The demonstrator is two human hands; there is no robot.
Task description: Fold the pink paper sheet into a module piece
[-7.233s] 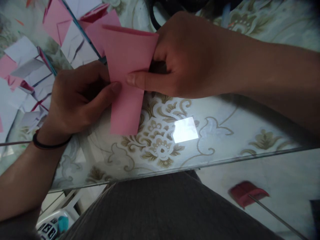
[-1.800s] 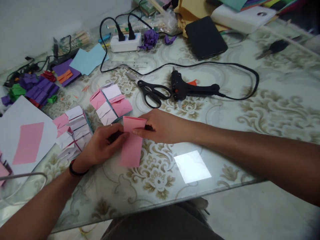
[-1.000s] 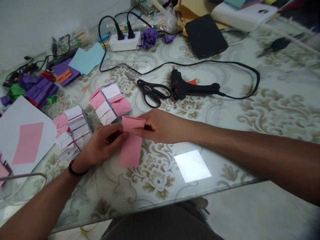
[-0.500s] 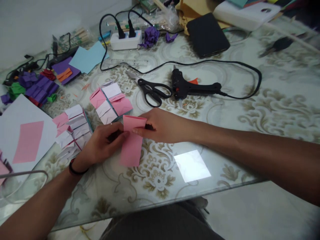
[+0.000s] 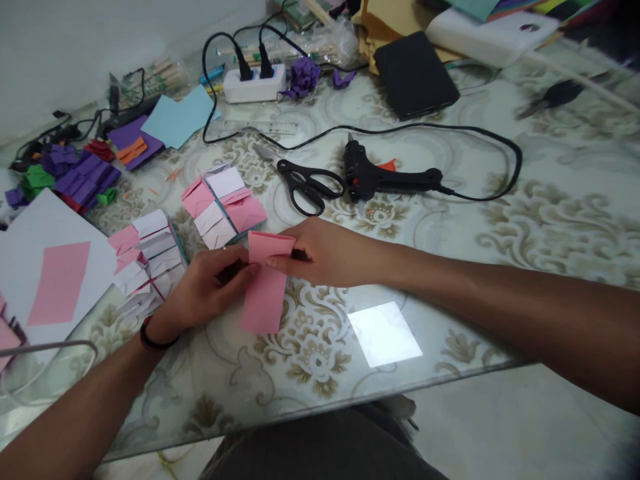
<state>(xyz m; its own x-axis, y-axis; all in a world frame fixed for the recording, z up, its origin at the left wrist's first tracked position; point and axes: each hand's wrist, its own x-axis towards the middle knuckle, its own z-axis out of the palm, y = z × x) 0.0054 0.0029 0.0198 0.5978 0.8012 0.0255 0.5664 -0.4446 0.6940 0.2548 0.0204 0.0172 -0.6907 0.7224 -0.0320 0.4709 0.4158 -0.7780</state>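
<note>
A strip of pink paper [image 5: 263,303], folded over at its top end, is held above the table between both hands. My left hand [image 5: 213,277] pinches its left edge between thumb and fingers. From the right, my right hand [image 5: 320,252] grips the strip just below the fold, thumb in front and fingers behind. Right behind the hands lies a pink and white folded-paper piece [image 5: 223,205] with a teal edge. A similar white and pink folded-paper piece [image 5: 150,257] rests beside my left wrist.
Black scissors [image 5: 310,183] and a black glue gun [image 5: 370,175] with its cord lie beyond my right hand. White paper sheets with a pink rectangle [image 5: 60,283] are at left. Farther back are a power strip [image 5: 255,83], purple folded paper [image 5: 87,177] and a black flat case [image 5: 417,75].
The view has shifted very slightly. Both hands keep the same hold on the pink paper strip, with no other visible movement.
</note>
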